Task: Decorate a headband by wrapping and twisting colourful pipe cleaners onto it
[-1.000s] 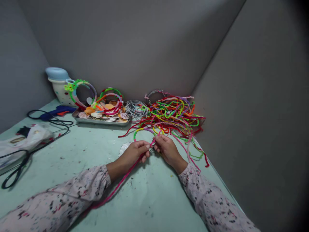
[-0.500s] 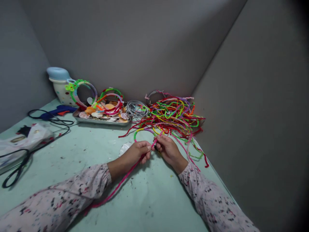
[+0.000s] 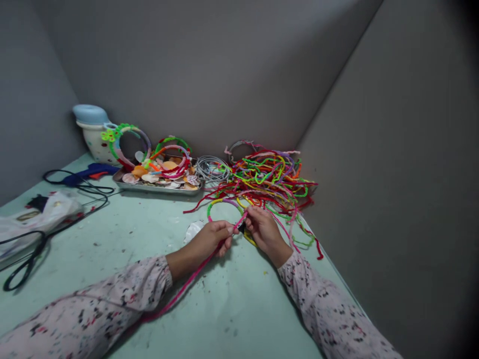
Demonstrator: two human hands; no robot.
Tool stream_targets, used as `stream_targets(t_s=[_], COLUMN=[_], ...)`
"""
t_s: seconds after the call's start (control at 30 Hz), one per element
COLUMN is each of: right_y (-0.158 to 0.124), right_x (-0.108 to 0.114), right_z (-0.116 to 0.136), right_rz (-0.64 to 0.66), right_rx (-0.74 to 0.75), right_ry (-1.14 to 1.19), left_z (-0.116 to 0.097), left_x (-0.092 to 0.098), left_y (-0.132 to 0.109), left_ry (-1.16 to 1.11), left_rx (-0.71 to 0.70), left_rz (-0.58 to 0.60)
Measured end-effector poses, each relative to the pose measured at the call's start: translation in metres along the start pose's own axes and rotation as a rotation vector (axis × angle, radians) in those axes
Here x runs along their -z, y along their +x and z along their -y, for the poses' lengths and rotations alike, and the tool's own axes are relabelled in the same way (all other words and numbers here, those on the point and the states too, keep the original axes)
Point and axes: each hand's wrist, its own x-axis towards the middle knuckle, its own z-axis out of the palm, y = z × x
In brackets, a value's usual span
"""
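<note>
metal tray point(image 3: 157, 188) of shells point(image 3: 168, 165) at back | blue glue gun point(image 3: 92, 172) left of tray | lidded jar point(image 3: 92, 132) behind | wire coil point(image 3: 211, 168) right of tray | scissors point(image 3: 22, 271), plastic bag point(image 3: 41, 212) far left

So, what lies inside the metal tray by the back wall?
Seashells, orange and white, fill the tray; colourful wrapped rings rest on them. Its floor and anything beneath the shells are hidden.

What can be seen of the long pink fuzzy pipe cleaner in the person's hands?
The long pink fuzzy pipe cleaner is one thin, soft-looking strand, nearly straight. It runs diagonally over the pale green table, its lower end lying beside the left sleeve. The left hand closes a grip round its upper part; the right hand pinches the tip, raised off the table.
</note>
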Motion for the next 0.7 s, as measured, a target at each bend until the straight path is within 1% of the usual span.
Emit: stream_targets(t_s=[0.17,0.27,0.4,0.6,0.7], right_y=[-0.001,0.000,0.001,0.005,0.006], right_x=[-0.005,-0.005,0.000,0.005,0.005], right_z=[0.003,0.004,0.004,0.002,0.003], right_rz=[-0.073,-0.039,0.021,-0.032,-0.036], right_rx=[0.066,0.033,-0.032,-0.019,-0.007], right_ry=[0.106,0.176,0.118,0.079,0.077], left_z=[-0.001,-0.001,0.000,0.003,0.003], left_x=[-0.004,-0.005,-0.005,-0.003,-0.003], left_y=[-0.001,-0.002,-0.003,-0.002,-0.002], left_ry=[-0.027,-0.047,-0.057,-0.054,-0.049], left_rx=[-0.011,-0.010,-0.010,0.004,0.007], left_rz=[0.056,0.079,0.063,0.028,0.036])
